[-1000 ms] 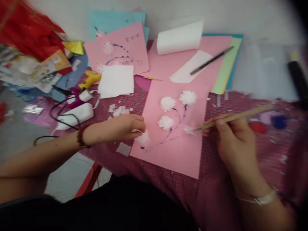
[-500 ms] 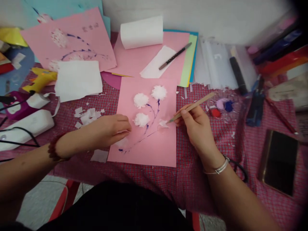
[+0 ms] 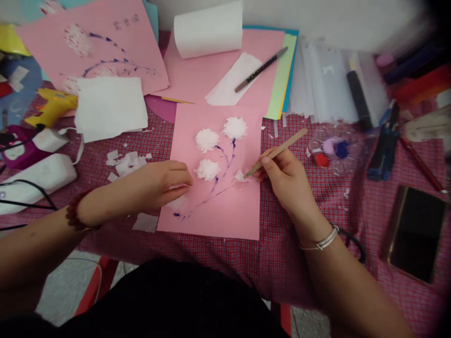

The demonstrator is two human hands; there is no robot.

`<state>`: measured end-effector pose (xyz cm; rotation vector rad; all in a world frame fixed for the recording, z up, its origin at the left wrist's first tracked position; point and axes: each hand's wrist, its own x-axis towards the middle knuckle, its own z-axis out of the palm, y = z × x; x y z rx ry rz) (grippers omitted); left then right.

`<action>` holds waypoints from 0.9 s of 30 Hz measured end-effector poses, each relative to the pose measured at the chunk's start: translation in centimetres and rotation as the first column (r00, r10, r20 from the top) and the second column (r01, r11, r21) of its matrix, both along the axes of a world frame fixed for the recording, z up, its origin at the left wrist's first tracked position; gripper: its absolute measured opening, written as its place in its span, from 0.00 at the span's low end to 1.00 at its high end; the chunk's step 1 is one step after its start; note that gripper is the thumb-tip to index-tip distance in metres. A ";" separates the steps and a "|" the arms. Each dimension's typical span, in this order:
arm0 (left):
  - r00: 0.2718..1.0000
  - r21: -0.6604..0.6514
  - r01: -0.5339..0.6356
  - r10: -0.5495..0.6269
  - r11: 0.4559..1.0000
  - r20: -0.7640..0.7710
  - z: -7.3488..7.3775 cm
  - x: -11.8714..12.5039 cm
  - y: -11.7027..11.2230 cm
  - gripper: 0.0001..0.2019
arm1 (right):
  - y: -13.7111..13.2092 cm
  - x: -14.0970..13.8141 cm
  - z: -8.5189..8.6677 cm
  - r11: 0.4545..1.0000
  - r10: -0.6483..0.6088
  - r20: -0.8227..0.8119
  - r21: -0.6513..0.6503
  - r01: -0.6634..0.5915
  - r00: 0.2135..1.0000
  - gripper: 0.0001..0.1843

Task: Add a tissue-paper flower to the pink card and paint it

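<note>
My right hand (image 3: 285, 180) grips a flat wooden stick (image 3: 282, 149) like a pen, its greenish tip touching a small white paper piece (image 3: 239, 175). That piece sits by a faint drawn circle on a pink sheet (image 3: 225, 216). Three fluffy white paper flowers (image 3: 207, 169) stand on the sheet, joined by dark blue painted stems (image 3: 215, 183). Over the sheet's left edge my left hand (image 3: 174, 180) hovers or rests, fingers curled and fingertips close to the thumb; anything between them is hidden. Beneath it lies a pale translucent scrap (image 3: 178, 203).
Left are cut paper squares (image 3: 127, 162), a white paper stack (image 3: 111, 110), a yellow glue gun (image 3: 52, 105) and a power strip (image 3: 38, 183). Behind stand a paper roll (image 3: 209, 30) and a marker (image 3: 260, 69). Right are a paint palette (image 3: 327, 150), pliers (image 3: 382, 145) and a phone (image 3: 416, 234).
The view has shifted slightly. The white piece at the stick's tip looks smaller and more upright, with the tip still against it. Both hands keep nearly the same pose.
</note>
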<state>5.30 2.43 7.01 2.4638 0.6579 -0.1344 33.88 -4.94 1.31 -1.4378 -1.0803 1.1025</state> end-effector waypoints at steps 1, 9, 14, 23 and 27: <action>1.000 0.012 -0.015 0.015 1.000 0.000 0.2 -0.1 0.1 0.11 | 0.0 0.0 0.0 1.000 0.002 -0.001 0.002 -0.002 1.000 0.05; 0.976 0.124 -0.218 0.219 0.968 0.012 1.8 -2.6 1.1 0.10 | 0.0 0.2 0.2 0.992 -0.121 -0.083 0.023 0.123 0.989 0.03; 0.920 0.144 -0.387 0.392 0.911 -0.006 2.5 -4.6 1.1 0.09 | -0.5 0.4 0.3 0.982 -0.176 -0.107 0.051 0.183 0.978 0.04; 0.935 0.089 -0.341 0.348 0.936 -0.068 1.9 -5.8 -0.5 0.08 | -0.7 -0.3 1.3 0.967 -0.250 -0.084 0.024 0.253 0.965 0.02; 0.954 0.096 -0.282 0.289 0.955 -0.078 1.6 -5.5 -1.7 0.06 | -1.1 -0.2 1.2 0.970 -0.235 -0.071 0.039 0.238 0.969 0.05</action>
